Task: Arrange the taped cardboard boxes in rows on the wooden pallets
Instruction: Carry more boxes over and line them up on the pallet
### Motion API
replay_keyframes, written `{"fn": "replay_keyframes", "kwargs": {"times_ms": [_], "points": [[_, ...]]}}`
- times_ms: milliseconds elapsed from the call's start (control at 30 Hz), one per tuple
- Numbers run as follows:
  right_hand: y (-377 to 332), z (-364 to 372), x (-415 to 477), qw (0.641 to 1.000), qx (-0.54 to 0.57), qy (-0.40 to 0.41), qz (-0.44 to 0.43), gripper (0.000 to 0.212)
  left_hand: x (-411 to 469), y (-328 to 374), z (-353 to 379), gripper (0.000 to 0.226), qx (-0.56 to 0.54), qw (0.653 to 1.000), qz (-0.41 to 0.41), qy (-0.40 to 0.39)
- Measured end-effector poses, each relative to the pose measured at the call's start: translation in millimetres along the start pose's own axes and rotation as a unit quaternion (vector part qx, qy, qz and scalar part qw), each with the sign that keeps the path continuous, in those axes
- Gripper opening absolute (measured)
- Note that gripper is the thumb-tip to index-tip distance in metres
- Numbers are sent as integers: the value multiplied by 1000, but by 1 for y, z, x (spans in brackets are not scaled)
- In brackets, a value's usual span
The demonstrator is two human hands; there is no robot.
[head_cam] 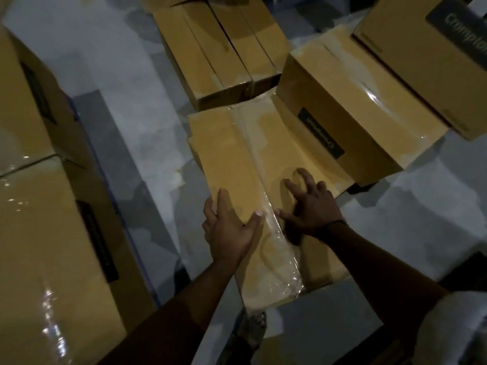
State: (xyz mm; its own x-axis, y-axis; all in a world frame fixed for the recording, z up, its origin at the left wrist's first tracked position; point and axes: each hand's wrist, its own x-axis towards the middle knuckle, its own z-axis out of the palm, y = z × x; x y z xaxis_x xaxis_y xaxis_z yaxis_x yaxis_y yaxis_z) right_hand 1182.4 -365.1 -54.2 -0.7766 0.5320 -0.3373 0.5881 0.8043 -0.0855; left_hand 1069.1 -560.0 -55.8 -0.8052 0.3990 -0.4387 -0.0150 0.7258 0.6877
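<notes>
- Now, the taped box (237, 159) lies lengthwise in the middle, low over the grey floor (137, 106). Its far end is close to the far boxes (218, 48) and its right side is beside the labelled box (342, 109). No wooden pallet can be made out.
- To lift it well, I judge that both long edges need a hold. The glossy tape down the top looks slippery, so grip bare cardboard and share the weight evenly.
- The left hand (229, 227) grips the box's left edge, fingers wrapped over the side and thumb laid on top.
- The right hand (308, 206) rests on the top face, fingers spread and arched, tips pressing down and clasping nothing.
- Both forearms reach forward and down from the near side.
</notes>
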Motion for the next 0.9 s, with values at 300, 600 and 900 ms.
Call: {"fn": "replay_keyframes", "kwargs": {"times_ms": [300, 600, 900], "points": [[-159, -32, -53, 983, 39, 162, -73, 66, -37, -56, -154, 110, 68, 995, 45, 50], [-399, -42, -81, 961, 98, 211, -148, 67, -80, -167, -346, 107, 69, 976, -2, 209], [-532, -5, -91, 966, 115, 180, -148, 66, -72, -258, -437, 109, 133, 962, -59, 231]]}}
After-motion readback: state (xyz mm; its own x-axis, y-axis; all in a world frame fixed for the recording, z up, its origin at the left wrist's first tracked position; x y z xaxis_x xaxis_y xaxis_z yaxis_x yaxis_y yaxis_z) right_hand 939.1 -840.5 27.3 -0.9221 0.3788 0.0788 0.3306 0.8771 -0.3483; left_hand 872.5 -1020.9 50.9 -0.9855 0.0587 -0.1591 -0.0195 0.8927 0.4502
